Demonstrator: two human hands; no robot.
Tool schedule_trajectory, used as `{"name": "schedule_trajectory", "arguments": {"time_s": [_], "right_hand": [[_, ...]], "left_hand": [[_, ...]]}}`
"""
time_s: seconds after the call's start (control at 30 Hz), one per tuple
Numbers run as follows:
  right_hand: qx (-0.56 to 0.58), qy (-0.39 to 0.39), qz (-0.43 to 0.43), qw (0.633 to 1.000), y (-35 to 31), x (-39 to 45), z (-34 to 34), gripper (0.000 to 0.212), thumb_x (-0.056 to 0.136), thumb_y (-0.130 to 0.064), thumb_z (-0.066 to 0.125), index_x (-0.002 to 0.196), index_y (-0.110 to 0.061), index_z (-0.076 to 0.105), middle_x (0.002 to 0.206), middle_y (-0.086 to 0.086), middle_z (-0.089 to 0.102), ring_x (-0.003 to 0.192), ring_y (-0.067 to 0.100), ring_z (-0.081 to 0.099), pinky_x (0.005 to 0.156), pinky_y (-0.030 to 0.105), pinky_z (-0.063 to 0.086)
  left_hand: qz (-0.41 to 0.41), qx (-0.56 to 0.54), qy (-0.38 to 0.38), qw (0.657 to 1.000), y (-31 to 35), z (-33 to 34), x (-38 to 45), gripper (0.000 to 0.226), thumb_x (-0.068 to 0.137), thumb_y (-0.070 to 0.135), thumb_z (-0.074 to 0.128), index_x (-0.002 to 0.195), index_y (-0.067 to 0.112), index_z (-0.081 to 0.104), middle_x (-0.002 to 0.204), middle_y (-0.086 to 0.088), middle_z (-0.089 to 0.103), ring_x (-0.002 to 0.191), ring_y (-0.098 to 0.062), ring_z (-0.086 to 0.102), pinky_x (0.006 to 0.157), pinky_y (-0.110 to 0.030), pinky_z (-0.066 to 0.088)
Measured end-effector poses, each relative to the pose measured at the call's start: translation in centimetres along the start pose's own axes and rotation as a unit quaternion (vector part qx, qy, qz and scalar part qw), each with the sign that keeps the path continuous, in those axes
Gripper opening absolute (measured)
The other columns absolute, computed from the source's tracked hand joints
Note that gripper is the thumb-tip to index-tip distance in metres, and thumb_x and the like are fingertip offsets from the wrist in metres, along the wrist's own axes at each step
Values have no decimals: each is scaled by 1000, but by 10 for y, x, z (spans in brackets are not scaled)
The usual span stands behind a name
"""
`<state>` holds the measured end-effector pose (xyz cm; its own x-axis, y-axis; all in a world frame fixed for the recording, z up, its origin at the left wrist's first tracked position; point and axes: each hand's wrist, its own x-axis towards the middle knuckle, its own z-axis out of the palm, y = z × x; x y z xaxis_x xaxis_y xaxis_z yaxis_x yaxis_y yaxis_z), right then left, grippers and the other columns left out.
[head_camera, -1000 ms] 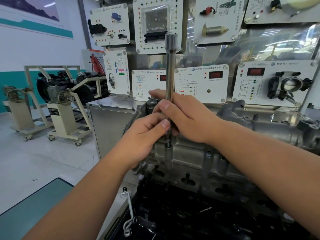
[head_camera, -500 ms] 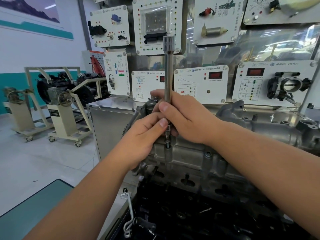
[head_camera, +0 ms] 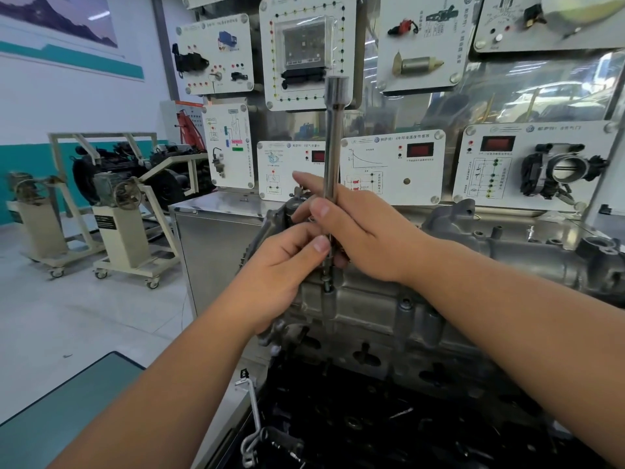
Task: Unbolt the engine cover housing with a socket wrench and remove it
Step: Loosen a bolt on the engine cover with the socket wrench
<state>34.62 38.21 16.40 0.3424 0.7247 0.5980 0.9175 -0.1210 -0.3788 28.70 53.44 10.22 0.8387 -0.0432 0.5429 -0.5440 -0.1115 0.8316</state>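
Note:
A long steel socket extension point(head_camera: 333, 140) stands upright over a bolt point(head_camera: 326, 283) at the near left end of the grey aluminium engine cover housing point(head_camera: 389, 316). My right hand point(head_camera: 358, 231) grips the shaft low down, thumb across it. My left hand point(head_camera: 280, 272) pinches the lowest part of the tool just above the bolt. The bolt's shank shows a little above its hole. No ratchet handle is on the tool's top end.
Behind the engine stands a wall of white training panels point(head_camera: 392, 167) with a throttle body point(head_camera: 561, 170). A steel cabinet point(head_camera: 216, 245) is at the left, engine stands on castors point(head_camera: 125, 228) beyond it. Dark engine parts point(head_camera: 406, 418) lie below the housing.
The extension and both hands have risen slightly, and the bolt stands a little higher out of its hole. The grips are unchanged.

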Motion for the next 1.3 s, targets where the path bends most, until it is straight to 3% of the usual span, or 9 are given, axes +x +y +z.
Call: {"name": "schedule_trajectory", "arguments": {"time_s": [0.2,0.4,0.5,0.6,0.7,0.87,1.03,1.13,1.3], "right_hand": [[-37,77,-19,996,0,0,-1,46,98,-44,47,134,-17,53,90,3,72,83,15,69,79,39,54],[-7,23,1,1000,-1,-1,1,49,102,-37,32,136,-9,55,110,-9,69,90,-4,64,78,11,43],[-1,21,-4,1000,-2,-1,0,48,102,-37,34,134,-9,55,101,-19,65,76,-1,65,70,18,47],[-17,66,-17,998,-3,-2,-2,52,97,-43,46,139,-14,51,90,-8,70,83,9,67,79,32,52],[-26,98,-20,995,-2,0,-1,41,97,-40,48,129,-16,58,86,4,72,79,11,67,77,34,52],[22,50,-17,998,0,0,1,46,102,-33,36,142,-13,48,96,9,71,65,-5,62,62,11,43],[20,45,-15,999,1,-1,-1,56,101,-42,35,151,-17,37,98,13,71,74,16,68,73,35,55],[-16,67,-12,998,0,0,-2,47,99,-46,42,133,-17,53,98,5,72,87,10,68,80,27,51],[23,28,0,999,-1,0,0,38,107,-26,37,135,-8,54,88,-16,64,70,-9,62,65,7,41]], "left_hand": [[27,0,19,999,1,7,2,16,87,41,66,101,44,74,95,6,73,93,-11,69,84,-28,57],[-5,-12,-4,1000,0,0,-2,26,96,48,55,110,37,74,109,-2,76,108,-19,70,93,-34,55],[5,-12,1,1000,0,1,0,18,93,41,61,103,35,75,100,-1,76,98,-17,71,89,-35,55],[36,-15,1,999,2,7,2,20,93,27,63,109,35,71,94,13,75,91,-2,70,81,-19,55],[39,-14,7,999,3,8,2,21,92,30,63,108,38,73,99,8,76,97,-5,71,86,-19,54],[2,-9,-8,1000,3,2,-1,28,98,48,53,109,35,75,112,-11,74,109,-24,70,97,-38,55],[8,-6,5,1000,3,6,1,17,92,42,60,97,34,74,91,1,74,91,-15,69,84,-30,53],[30,-20,14,999,4,11,2,16,88,35,64,99,36,75,93,6,75,91,-8,69,82,-21,54],[-4,-22,3,1000,5,4,-2,27,96,47,54,107,34,76,108,-8,76,106,-22,70,93,-33,54]]}}
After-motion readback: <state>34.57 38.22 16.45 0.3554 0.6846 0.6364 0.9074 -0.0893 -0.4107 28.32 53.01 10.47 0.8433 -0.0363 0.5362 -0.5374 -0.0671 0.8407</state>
